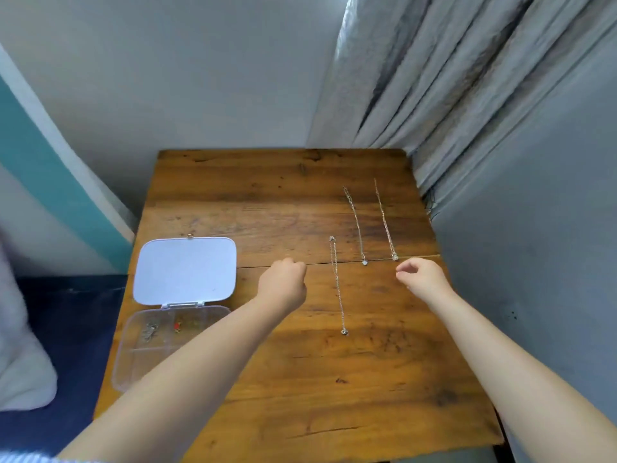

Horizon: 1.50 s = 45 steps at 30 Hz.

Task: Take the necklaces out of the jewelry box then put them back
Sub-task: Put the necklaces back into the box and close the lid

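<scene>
Between the two hands, one necklace [338,285] lies stretched straight on the wooden table [300,379], touching neither hand. Left hand [283,284] hovers curled into a loose fist, fingers tucked in, holding nothing visible. Right hand [422,277] hovers with thumb and forefinger tips nearly meeting, other fingers curled; cannot tell if anything is pinched. Just beyond the right hand's fingertips sit the pendant ends of two more necklaces, middle one [355,225] and outer one [384,218], both running away from the hand toward the curtain [450,78]. Left of the left fist, well apart, the clear jewelry box [133,362] sits open, its white lid [185,270] laid flat back. Small items in its far compartments, too blurred to identify. Left forearm crosses over the box's near corner.
</scene>
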Each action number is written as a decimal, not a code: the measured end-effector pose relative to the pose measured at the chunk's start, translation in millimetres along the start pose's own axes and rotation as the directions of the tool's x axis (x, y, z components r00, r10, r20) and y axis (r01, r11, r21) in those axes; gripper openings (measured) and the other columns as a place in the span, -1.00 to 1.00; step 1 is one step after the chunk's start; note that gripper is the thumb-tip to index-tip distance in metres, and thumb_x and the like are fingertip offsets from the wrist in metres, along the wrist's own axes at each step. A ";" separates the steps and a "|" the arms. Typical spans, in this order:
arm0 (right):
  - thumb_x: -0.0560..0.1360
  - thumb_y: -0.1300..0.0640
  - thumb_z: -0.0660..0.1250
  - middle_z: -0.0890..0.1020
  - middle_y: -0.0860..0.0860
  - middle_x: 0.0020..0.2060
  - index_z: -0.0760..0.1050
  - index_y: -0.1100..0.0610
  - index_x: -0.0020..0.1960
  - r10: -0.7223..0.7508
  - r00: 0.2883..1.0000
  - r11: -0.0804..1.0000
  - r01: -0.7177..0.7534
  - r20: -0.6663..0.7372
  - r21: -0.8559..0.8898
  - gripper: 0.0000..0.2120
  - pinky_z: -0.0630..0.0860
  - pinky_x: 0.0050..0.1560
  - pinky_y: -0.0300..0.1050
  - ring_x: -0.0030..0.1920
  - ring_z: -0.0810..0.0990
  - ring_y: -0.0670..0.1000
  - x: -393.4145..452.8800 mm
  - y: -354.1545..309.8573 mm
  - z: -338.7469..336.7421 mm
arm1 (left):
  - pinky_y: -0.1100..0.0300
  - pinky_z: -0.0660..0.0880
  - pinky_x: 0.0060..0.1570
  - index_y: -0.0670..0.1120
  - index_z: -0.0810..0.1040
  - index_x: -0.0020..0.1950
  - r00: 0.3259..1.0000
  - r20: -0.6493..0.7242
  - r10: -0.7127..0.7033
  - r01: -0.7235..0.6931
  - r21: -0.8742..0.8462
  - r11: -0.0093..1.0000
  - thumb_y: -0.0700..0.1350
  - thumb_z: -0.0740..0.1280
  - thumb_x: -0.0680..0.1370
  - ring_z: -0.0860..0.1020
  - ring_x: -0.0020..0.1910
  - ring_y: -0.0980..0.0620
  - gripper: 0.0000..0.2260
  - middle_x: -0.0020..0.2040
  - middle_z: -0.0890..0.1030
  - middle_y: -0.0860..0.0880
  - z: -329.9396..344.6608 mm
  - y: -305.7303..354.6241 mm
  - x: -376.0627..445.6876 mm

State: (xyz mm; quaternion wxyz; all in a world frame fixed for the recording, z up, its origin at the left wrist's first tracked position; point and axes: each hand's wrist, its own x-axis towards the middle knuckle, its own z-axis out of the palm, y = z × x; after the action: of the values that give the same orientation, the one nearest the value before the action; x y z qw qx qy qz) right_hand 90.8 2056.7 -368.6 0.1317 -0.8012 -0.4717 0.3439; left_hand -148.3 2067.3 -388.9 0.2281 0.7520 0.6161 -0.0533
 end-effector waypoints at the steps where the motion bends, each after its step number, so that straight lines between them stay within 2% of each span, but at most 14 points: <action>1: 0.43 0.26 0.29 0.62 0.17 0.02 0.57 0.23 -0.04 -0.020 1.000 1.000 0.020 0.009 -0.022 -0.86 0.43 0.05 -0.08 0.03 0.53 0.12 13.0 7.4 -7.9 | 0.03 0.50 -0.08 -0.16 0.48 0.14 1.000 0.006 -0.025 0.025 -0.010 1.000 -0.20 0.19 0.53 0.46 0.13 -0.15 -0.78 0.14 0.52 -0.15 3.2 15.5 8.0; 10: 0.47 0.23 0.24 0.54 0.17 0.20 0.47 0.15 0.24 -0.247 0.949 0.904 0.298 0.195 -0.306 -0.67 0.39 0.25 0.02 0.25 0.41 0.20 100.4 45.1 -2.5 | 0.05 0.44 -0.13 -0.17 0.44 0.15 0.978 0.038 -0.206 0.207 -0.025 0.978 -0.13 0.21 0.55 0.46 0.14 -0.16 -0.79 0.14 0.53 -0.16 50.1 109.0 67.0; 13: 0.50 0.25 0.20 0.47 0.16 0.17 0.42 0.10 0.29 -0.311 0.931 0.864 0.362 0.193 -0.350 -0.64 0.40 0.20 0.02 0.22 0.37 0.17 118.1 55.5 13.3 | 0.03 0.47 -0.07 -0.11 0.38 0.29 0.979 0.021 -0.202 0.202 -0.034 0.979 -0.19 0.21 0.54 0.42 0.19 -0.15 -0.69 0.20 0.50 -0.13 71.3 119.7 79.7; 17: 0.52 0.29 0.17 0.47 0.14 0.04 0.51 0.15 0.19 -0.427 0.880 0.798 0.474 0.207 -0.371 -0.71 0.48 0.09 0.03 0.12 0.39 0.14 134.4 65.0 13.9 | 0.02 0.49 -0.05 0.03 0.31 0.39 0.995 -0.026 -0.100 0.099 -0.028 0.995 -0.11 0.17 0.58 0.37 0.22 -0.14 -0.64 0.25 0.45 -0.11 90.9 124.8 95.8; 23: 0.49 0.31 0.18 0.51 0.18 -0.02 0.53 0.31 -0.01 -0.577 0.762 0.633 0.644 0.293 -0.429 -0.82 0.53 0.00 0.08 0.05 0.44 0.14 142.0 78.3 -0.2 | -0.03 0.48 -0.08 -0.17 0.45 0.19 0.998 -0.057 -0.024 0.028 0.067 0.997 -0.31 0.18 0.51 0.37 0.18 -0.15 -0.73 0.17 0.47 -0.15 94.1 120.3 108.7; 28: 0.43 0.35 0.19 0.38 0.13 -0.22 0.43 0.28 -0.20 -0.524 0.818 0.716 0.573 0.237 -0.399 -0.93 0.45 -0.21 0.03 -0.18 0.42 0.14 141.0 76.8 -3.6 | 0.01 0.42 -0.10 -0.23 0.41 0.11 0.993 -0.099 -0.060 0.059 -0.017 0.998 -0.37 0.19 0.47 0.40 0.11 -0.19 -0.77 0.09 0.49 -0.21 91.1 124.1 115.3; 31: 0.42 0.38 0.19 0.39 0.08 -0.28 0.32 0.21 -0.30 -0.442 0.874 0.818 0.485 0.203 -0.310 -0.84 0.28 -0.28 -0.12 -0.24 0.38 0.10 141.0 78.7 -6.6 | -0.02 0.42 0.02 -0.24 0.39 0.17 0.984 -0.119 -0.133 0.116 -0.138 0.984 -0.39 0.16 0.47 0.43 0.12 -0.21 -0.72 0.14 0.50 -0.22 90.0 121.3 111.9; 34: 0.46 0.35 0.21 0.49 0.06 -0.24 0.48 0.21 -0.07 -0.411 0.902 0.885 0.429 0.129 -0.181 -0.88 0.36 -0.20 -0.17 -0.21 0.46 0.06 137.8 77.4 -14.2 | -0.04 0.44 0.07 -0.26 0.44 0.16 0.927 -0.122 -0.356 0.311 -0.283 0.907 -0.31 0.16 0.52 0.45 0.13 -0.24 -0.76 0.15 0.50 -0.25 82.1 117.1 102.3; 36: 0.49 0.33 0.22 0.56 0.10 -0.21 0.47 0.26 0.17 -0.312 0.948 0.944 0.316 0.057 -0.089 -0.74 0.49 -0.13 -0.12 -0.20 0.55 0.08 133.8 73.3 -19.6 | 0.00 0.44 0.05 -0.28 0.53 0.07 0.859 -0.094 -0.503 0.425 -0.414 0.805 -0.28 0.16 0.52 0.47 0.10 -0.25 -0.78 0.09 0.54 -0.29 74.4 109.1 88.3; 37: 0.49 0.33 0.21 0.59 0.13 -0.20 0.47 0.29 0.19 -0.224 0.974 0.973 0.226 0.046 -0.048 -0.72 0.56 -0.11 -0.07 -0.23 0.58 0.10 133.4 72.4 -22.4 | 0.03 0.44 0.03 -0.29 0.56 0.03 0.839 -0.078 -0.539 0.444 -0.474 0.760 -0.28 0.17 0.50 0.49 0.08 -0.25 -0.78 0.06 0.57 -0.31 71.3 104.8 80.5; 38: 0.50 0.32 0.22 0.61 0.16 -0.22 0.49 0.30 0.16 -0.121 0.991 0.993 0.122 0.057 -0.010 -0.75 0.59 -0.14 -0.01 -0.28 0.59 0.10 132.8 71.2 -25.1 | 0.05 0.45 0.01 -0.29 0.57 -0.01 0.830 -0.063 -0.555 0.445 -0.525 0.725 -0.28 0.17 0.50 0.52 0.05 -0.25 -0.79 0.01 0.60 -0.32 67.5 100.2 71.6; 41: 0.49 0.30 0.26 0.55 0.12 -0.39 0.57 0.33 0.01 0.105 0.974 0.994 -0.107 0.199 -0.003 -0.84 0.58 -0.32 -0.11 -0.43 0.54 0.02 114.5 54.2 -27.4 | -0.01 0.54 -0.02 -0.31 0.58 -0.06 0.839 -0.062 -0.541 0.383 -0.638 0.667 -0.25 0.18 0.55 0.58 -0.05 -0.26 -0.79 -0.08 0.63 -0.35 47.8 82.2 29.5; 43: 0.51 0.27 0.24 0.53 0.09 -0.39 0.57 0.29 -0.01 0.051 0.970 0.999 -0.046 0.238 -0.028 -0.83 0.57 -0.33 -0.10 -0.42 0.51 0.01 96.3 40.8 -23.7 | 0.00 0.53 0.02 -0.27 0.58 -0.05 0.855 -0.116 -0.506 0.300 -0.685 0.664 -0.21 0.18 0.57 0.55 -0.04 -0.20 -0.79 -0.08 0.62 -0.30 36.0 69.8 1.3; 45: 0.53 0.22 0.18 0.54 0.05 -0.32 0.56 0.23 -0.02 -0.118 0.967 0.992 0.124 0.226 -0.009 -0.81 0.50 -0.38 -0.15 -0.39 0.49 -0.01 74.3 24.6 -20.4 | 0.16 0.40 0.08 -0.18 0.58 -0.09 0.851 -0.192 -0.489 0.192 -0.753 0.630 -0.19 0.20 0.58 0.46 0.01 -0.05 -0.82 -0.02 0.56 -0.19 23.0 58.6 -27.0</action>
State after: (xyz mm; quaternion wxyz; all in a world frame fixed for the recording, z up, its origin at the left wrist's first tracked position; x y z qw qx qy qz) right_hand 144.6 2109.2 -398.6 0.0891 -0.7283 -0.5355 0.4182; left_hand -94.3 2025.5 -383.3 0.3611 0.4668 0.7529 0.2913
